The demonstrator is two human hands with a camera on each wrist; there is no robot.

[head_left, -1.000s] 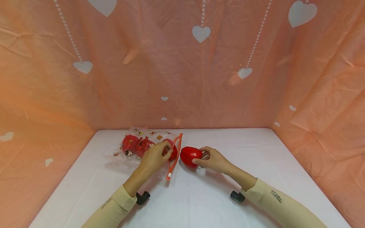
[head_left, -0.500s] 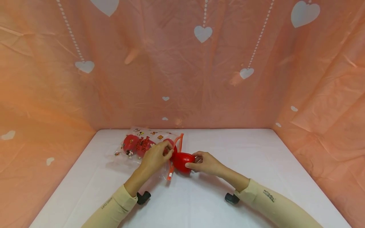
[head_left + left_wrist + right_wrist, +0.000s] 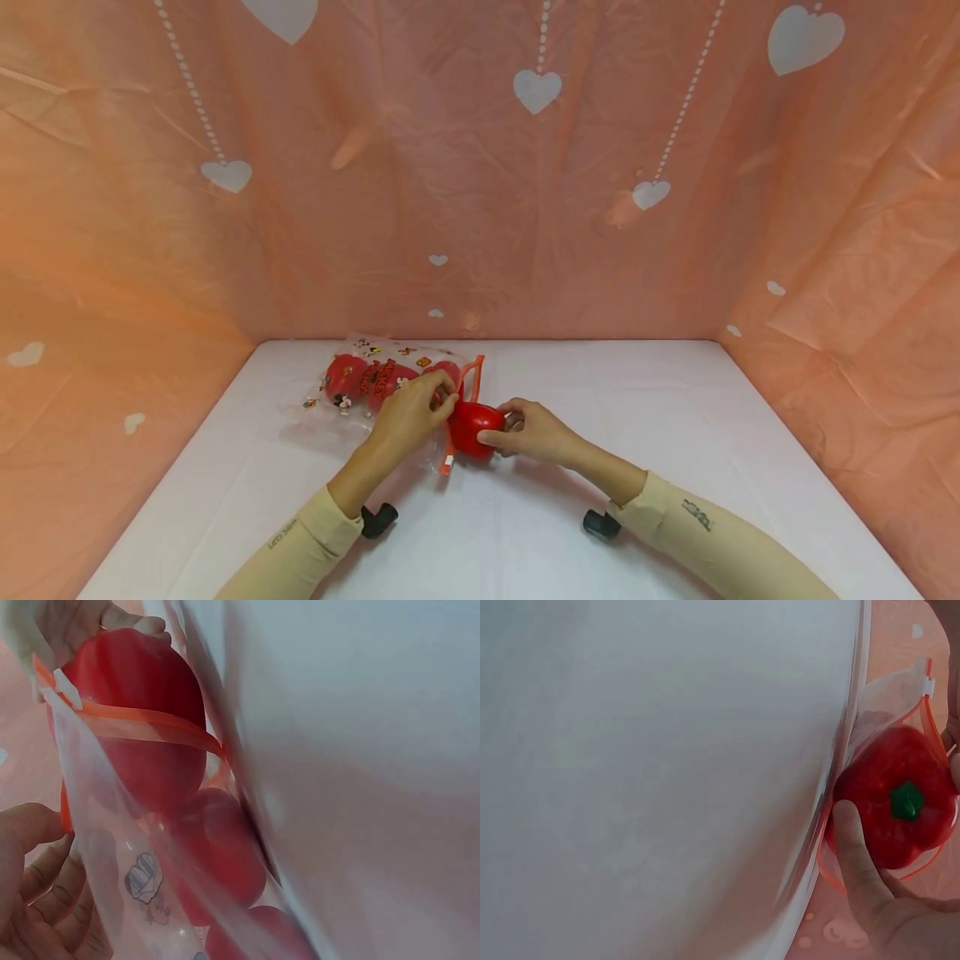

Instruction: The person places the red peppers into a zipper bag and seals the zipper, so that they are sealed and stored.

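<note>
The right hand [image 3: 531, 431] grasps a red bell pepper [image 3: 472, 430] at the mouth of a clear printed bag [image 3: 388, 353], thumb and fingers curved round its stem end and parted by its width; the green stem [image 3: 906, 801] faces out of the bag. The left hand [image 3: 411, 408], also at the bag's mouth, pinches the orange edge strip [image 3: 479, 377] between thumb and fingertips. The pepper's leading end lies inside the bag, seen through the plastic. Farther in, red rounded things [image 3: 344, 377] sit in a row. The bag lies on the white counter [image 3: 637, 392], its far corner meeting the back edge, the left edge closer to it than the right. Counter surface stretches right of the bag and in front of it. A peach curtain [image 3: 480, 208] hangs behind the bag.
</note>
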